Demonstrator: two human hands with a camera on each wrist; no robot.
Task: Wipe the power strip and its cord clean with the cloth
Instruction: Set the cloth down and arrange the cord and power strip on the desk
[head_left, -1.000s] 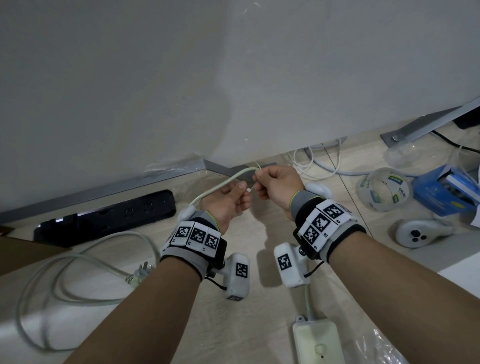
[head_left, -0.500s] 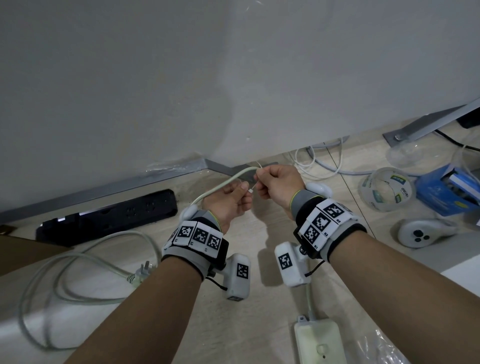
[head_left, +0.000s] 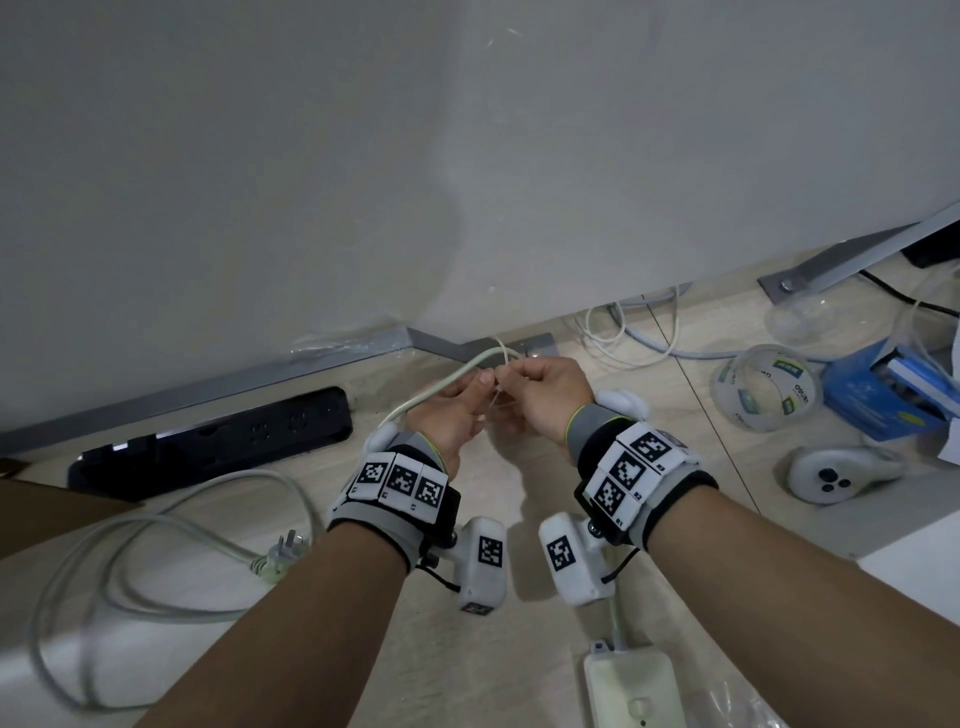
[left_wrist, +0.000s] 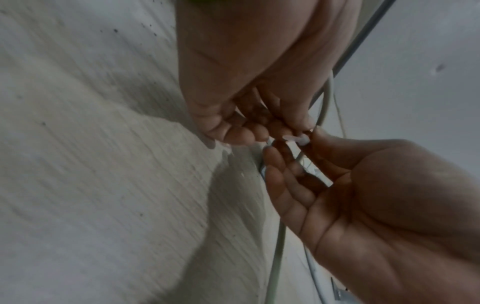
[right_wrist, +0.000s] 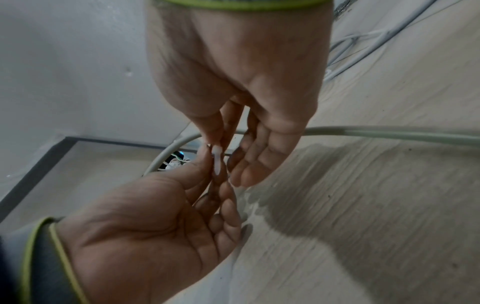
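My left hand (head_left: 483, 384) and right hand (head_left: 509, 379) meet just above the floor by the wall. Between their fingertips they pinch a small white tie (right_wrist: 217, 159), seen in the left wrist view as a white tie (left_wrist: 296, 140). A thin white strand (head_left: 500, 345) rises from it. The pale cord (head_left: 441, 387) arcs past my left hand and runs behind the fingers as the cord (right_wrist: 389, 133). More of the cord lies looped at the left, ending in its plug (head_left: 280, 555). The white power strip (head_left: 631, 691) lies at the bottom edge. No cloth is in view.
A black power strip (head_left: 218, 441) lies along the wall's metal skirting (head_left: 156, 400). To the right are loose white cables (head_left: 634, 338), a tape roll (head_left: 769, 387), a blue box (head_left: 883, 389) and a white controller (head_left: 836, 473). Crinkled clear plastic (head_left: 727, 706) lies beside the white strip.
Both hands stay together at the same spot on the cord; only the fingertips have shifted slightly on the white tie.
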